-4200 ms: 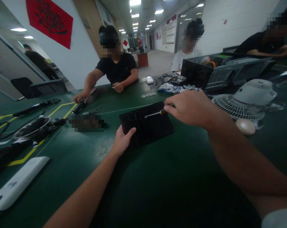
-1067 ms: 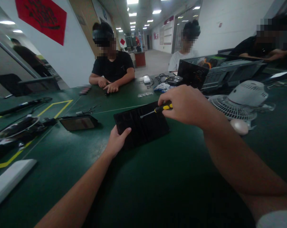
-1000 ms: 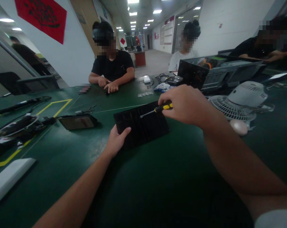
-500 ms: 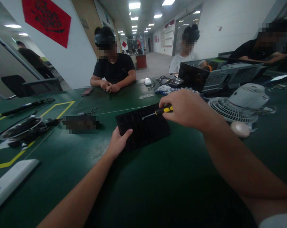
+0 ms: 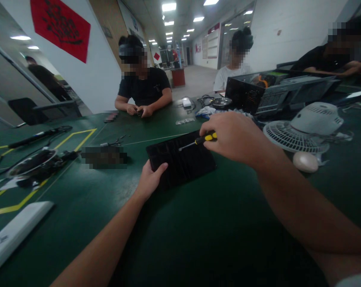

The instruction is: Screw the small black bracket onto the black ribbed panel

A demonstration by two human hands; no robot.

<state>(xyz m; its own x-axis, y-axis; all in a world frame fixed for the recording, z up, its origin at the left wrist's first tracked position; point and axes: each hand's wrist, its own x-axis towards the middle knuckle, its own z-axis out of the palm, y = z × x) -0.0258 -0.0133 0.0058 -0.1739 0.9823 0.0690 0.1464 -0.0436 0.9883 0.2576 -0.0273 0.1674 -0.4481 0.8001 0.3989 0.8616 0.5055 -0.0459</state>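
My left hand (image 5: 150, 179) grips the near left edge of a flat black panel (image 5: 195, 163), thumb on top and fingers hidden beneath. The panel looks like a plastic cover with raised ridges, though its dark surface shows little detail. My right hand (image 5: 225, 135) is closed round the black and yellow handle of a screwdriver (image 5: 201, 140). The thin metal shaft points left and down over the panel, its tip above the panel's upper middle. Whether the tip touches the surface I cannot tell.
On the right lie a white fan (image 5: 314, 119), a pale rounded object (image 5: 305, 162) and an open computer case (image 5: 246, 95). Leftward are a blurred dark object (image 5: 104, 157), cables, yellow tape (image 5: 11, 208) and a long white box (image 5: 19, 233). Several people are around the green table (image 5: 180, 239).
The view has turned slightly left, so surrounding things sit a little further right. My hands, the panel and the screwdriver keep nearly the same pose. The person opposite has shifted their hands slightly.
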